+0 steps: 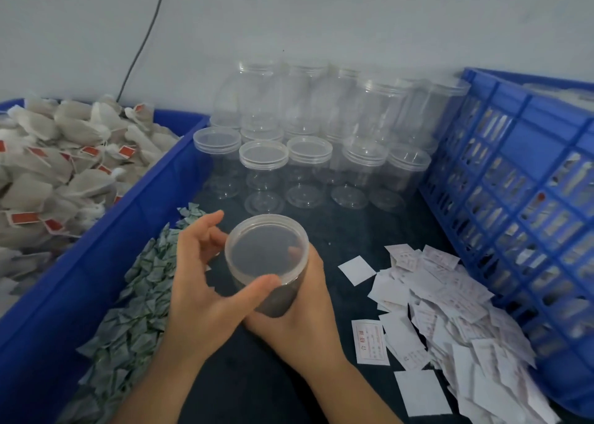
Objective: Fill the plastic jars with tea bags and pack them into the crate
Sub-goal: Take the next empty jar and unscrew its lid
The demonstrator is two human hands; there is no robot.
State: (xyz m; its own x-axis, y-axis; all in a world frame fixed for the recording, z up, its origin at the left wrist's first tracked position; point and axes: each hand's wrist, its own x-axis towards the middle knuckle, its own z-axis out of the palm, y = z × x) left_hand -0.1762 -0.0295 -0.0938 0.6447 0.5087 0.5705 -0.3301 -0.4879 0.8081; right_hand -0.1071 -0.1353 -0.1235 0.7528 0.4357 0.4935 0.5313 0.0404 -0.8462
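A clear plastic jar [268, 256] with its lid on stands near the middle of the dark table. My right hand [305, 308] wraps around its body from the right and below. My left hand [199, 282] curls around the lid, thumb on the front rim and fingers spread behind. The jar looks empty. Grey tea bags [58, 163] with red tags fill a blue tub [106, 243] at the left. A blue slatted crate [514, 192] stands at the right, with packed jars dimly visible through its slats.
Several empty lidded jars [308, 147], some stacked two high, stand behind the held one against the wall. Small green-printed sachets [138, 295] lie heaped at the tub's side. White paper labels [443, 311] are scattered at the right, in front of the crate.
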